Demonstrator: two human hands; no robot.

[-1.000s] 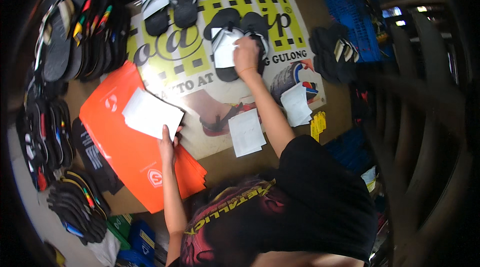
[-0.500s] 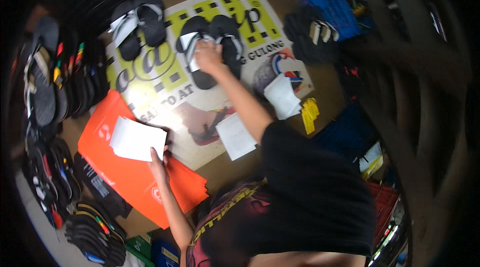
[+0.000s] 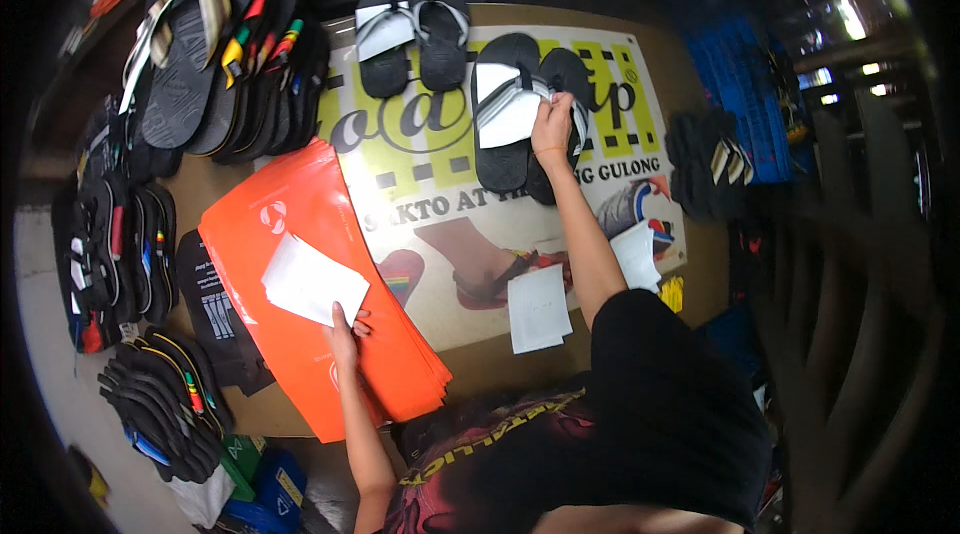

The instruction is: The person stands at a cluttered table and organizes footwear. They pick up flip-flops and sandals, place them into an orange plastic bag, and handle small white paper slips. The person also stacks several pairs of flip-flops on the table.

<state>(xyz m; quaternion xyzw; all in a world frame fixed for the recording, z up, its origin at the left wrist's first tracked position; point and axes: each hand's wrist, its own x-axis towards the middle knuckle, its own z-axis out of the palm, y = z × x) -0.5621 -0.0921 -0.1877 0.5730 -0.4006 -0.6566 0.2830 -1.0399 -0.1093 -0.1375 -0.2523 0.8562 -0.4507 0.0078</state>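
My left hand (image 3: pixel 346 339) holds a fanned stack of white paper slips (image 3: pixel 315 280) over a pile of orange plastic bags (image 3: pixel 300 184). Ahead on the printed board lies a pair of black flip-flops (image 3: pixel 502 170) with white straps. A single white slip (image 3: pixel 506 120) lies across its left sole, at the strap. My right hand (image 3: pixel 553 124) is closed over the pair, fingertips pinched at that slip's right edge beside the strap; the exact grip is partly hidden. Another black pair (image 3: pixel 440 54) rests farther back, a white slip (image 3: pixel 383 33) under its left strap.
More white slips (image 3: pixel 538 309) and yellow tags (image 3: pixel 672 294) lie near my right arm. Stacked dark flip-flops (image 3: pixel 190 84) line the left side, with another stack (image 3: pixel 165 399) at the near left. At the right are further flip-flops (image 3: pixel 700 169) and a blue crate (image 3: pixel 745 84).
My view has turned left, shifting the scene rightward. My right hand has gone from lying over the left flip-flop to pinching between the two soles. My left hand still holds the stack, now tilted.
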